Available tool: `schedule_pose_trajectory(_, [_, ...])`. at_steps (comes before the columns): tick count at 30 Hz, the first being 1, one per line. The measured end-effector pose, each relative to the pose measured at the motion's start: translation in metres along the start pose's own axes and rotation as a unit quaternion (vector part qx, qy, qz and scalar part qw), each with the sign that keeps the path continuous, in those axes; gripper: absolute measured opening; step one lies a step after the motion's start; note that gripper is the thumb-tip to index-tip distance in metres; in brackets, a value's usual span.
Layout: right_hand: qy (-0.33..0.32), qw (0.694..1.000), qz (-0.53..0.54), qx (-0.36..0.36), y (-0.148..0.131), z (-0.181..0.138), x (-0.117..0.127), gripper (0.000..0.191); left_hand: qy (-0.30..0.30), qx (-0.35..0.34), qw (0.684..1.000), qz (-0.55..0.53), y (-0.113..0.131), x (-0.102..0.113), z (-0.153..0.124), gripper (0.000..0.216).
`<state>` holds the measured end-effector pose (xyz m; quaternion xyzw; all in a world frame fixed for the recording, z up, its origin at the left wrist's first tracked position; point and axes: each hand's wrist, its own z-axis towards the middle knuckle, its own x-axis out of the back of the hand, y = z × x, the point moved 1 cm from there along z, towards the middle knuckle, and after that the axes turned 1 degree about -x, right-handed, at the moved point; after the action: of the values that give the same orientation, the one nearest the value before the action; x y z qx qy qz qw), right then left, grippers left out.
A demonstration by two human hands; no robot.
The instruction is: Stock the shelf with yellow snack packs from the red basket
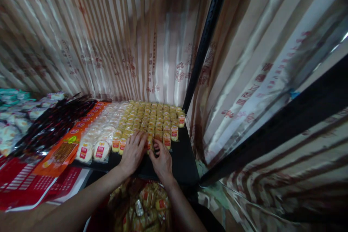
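Observation:
Rows of small yellow snack packets (141, 117) with red-and-white labels stand close together on a black shelf (185, 156). My left hand (133, 153) lies over the front of these rows, its fingers stretched out and touching the packets. Beside it, my right hand (163, 160) has its thumb and fingers bent around a front yellow packet (150, 143). That packet sits between the two hands and is partly covered by fingers. Below my forearms, a heap of similar wrapped yellow packets (148, 206) fills a container whose edges are mostly hidden.
Clear packets of round white crackers (102, 151) stand left of the yellow rows. Further left are orange snack bags (61, 152), dark red-and-black packets (54, 125) and a red basket (27, 185). A black post (202, 40) and printed curtains (146, 43) bound the shelf.

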<state>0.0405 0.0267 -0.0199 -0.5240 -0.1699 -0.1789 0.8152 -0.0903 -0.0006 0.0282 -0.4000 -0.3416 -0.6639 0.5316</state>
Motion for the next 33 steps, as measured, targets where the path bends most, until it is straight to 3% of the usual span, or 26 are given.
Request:
schedule_pose_trajectory(5, [-0.008,0.997,0.080,-0.014,-0.006,0.003,0.010,0.034,0.014,-0.030,0.996,-0.086,-0.002,0.005,0.005,0.042])
schedule_pose_trajectory(13, [0.033,0.988,0.151,0.010,-0.007,0.009,0.019,0.028,0.003,0.029,0.971,-0.239,0.004,0.012,0.035,0.031])
schedule_pose_trajectory(20, [0.169,0.985,-0.016,-0.043,0.024,0.021,0.036,0.041,0.039,0.052,0.944,-0.324,0.014,0.017,0.083,0.025])
schedule_pose_trajectory(28, [0.106,0.991,-0.077,-0.033,0.044,0.026,0.029,0.048,0.022,0.077,0.940,-0.331,0.055,-0.009,0.143,0.029])
schedule_pose_trajectory(33, [0.102,0.990,-0.082,-0.043,0.043,0.025,0.031,0.051,-0.006,0.021,0.948,-0.318,0.080,-0.028,0.168,0.030])
